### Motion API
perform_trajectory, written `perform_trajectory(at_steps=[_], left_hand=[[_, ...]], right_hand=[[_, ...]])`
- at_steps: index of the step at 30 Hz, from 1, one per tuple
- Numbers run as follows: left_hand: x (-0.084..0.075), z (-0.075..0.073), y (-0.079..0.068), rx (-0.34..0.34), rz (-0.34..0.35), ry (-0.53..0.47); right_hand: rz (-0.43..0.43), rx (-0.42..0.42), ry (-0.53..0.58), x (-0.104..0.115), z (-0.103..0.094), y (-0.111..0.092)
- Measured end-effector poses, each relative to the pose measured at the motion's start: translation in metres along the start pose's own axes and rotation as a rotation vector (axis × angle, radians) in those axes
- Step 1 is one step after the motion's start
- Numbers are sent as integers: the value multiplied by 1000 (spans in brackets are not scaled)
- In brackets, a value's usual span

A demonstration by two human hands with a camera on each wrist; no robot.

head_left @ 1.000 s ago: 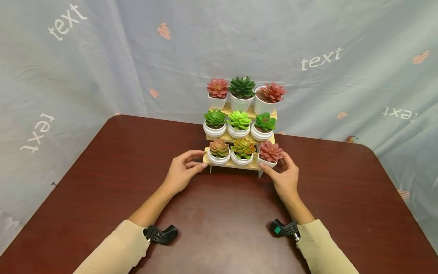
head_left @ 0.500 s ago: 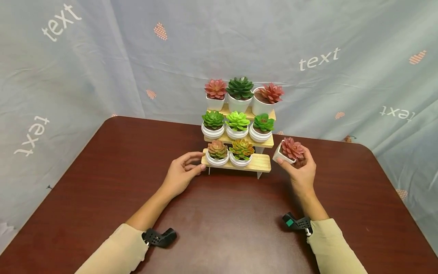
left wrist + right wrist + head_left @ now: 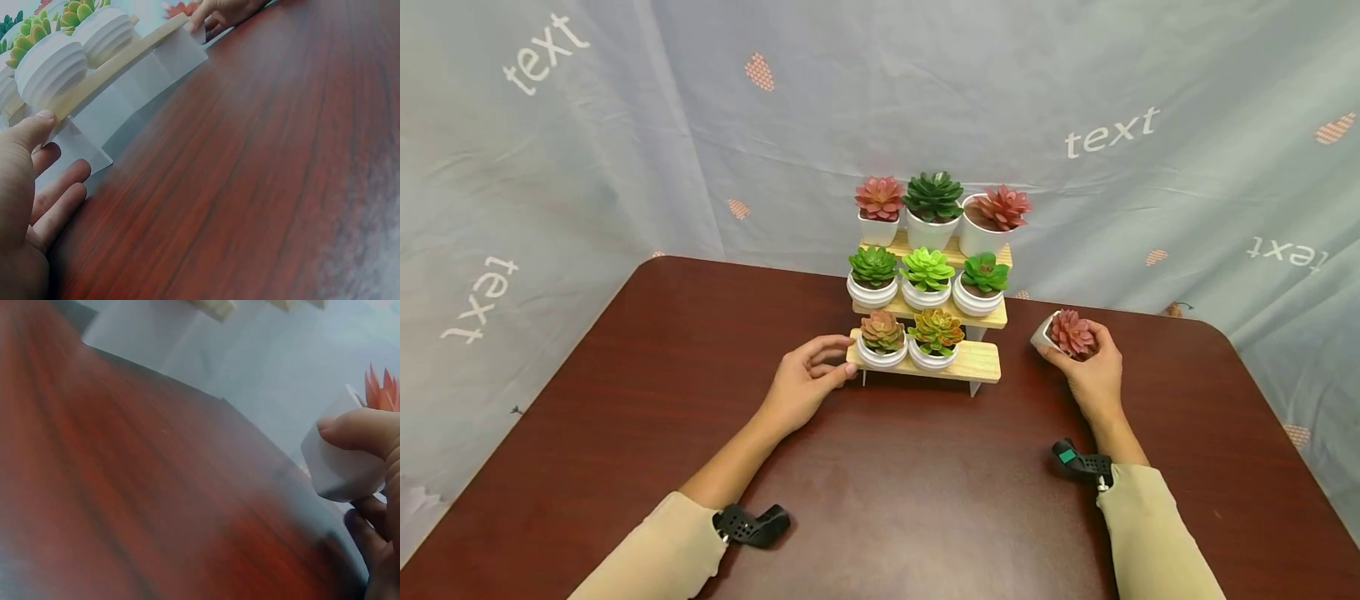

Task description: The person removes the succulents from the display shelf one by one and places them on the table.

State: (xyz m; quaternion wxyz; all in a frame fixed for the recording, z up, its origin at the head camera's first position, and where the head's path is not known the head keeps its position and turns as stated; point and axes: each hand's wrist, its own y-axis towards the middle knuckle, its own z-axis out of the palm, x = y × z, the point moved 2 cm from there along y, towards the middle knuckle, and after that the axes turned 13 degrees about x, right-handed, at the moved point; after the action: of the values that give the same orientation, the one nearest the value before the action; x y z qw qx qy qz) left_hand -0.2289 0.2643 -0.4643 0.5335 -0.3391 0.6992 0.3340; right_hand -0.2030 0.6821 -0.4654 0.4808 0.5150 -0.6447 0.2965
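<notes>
My right hand (image 3: 1096, 373) holds a pink succulent (image 3: 1071, 333) in a small white pot, to the right of a three-tier wooden plant stand (image 3: 977, 360). In the right wrist view the thumb presses the wall of the white pot (image 3: 340, 459), which is tilted. With thumb on the board's end and fingers beneath, my left hand (image 3: 805, 379) pinches the left end of the stand's lowest shelf. That shelf bears a brownish succulent (image 3: 882, 332) and a yellow-green one (image 3: 936, 332) in white pots; its right end is bare wood.
Three green succulents, one of them bright lime (image 3: 927, 268), fill the middle shelf. On the top shelf a dark green succulent (image 3: 933, 196) stands between two pink ones. The brown table (image 3: 880, 500) ends at a grey-blue curtain (image 3: 820, 125) behind the stand.
My right hand has lifted the pink succulent off the lowest shelf's right end and carried it right, away from the stand. My left hand has stayed at the shelf's left end.
</notes>
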Motion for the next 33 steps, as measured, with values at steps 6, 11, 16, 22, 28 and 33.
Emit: perform_trajectory(at_steps=[6,11,16,22,28,33], left_hand=[[1,1,-4,22,-4,-3],[1,-2,-3,30,-5,18],[-1,-5,1,24,-5,38],[2,-6,0,16,-11,40],[3,-3,1,19,-4,27],[3,0,4,24,6,25]], right_hand=[[42,21,-58,-2,-2,6],[47,58,-173,2,5,4],[7,7,-170,8,12,-3],[-203,-199,-84,20,25,-28],[-536,-291,-3,60,56,-67],[-613,-157,-46,62,85,-78]])
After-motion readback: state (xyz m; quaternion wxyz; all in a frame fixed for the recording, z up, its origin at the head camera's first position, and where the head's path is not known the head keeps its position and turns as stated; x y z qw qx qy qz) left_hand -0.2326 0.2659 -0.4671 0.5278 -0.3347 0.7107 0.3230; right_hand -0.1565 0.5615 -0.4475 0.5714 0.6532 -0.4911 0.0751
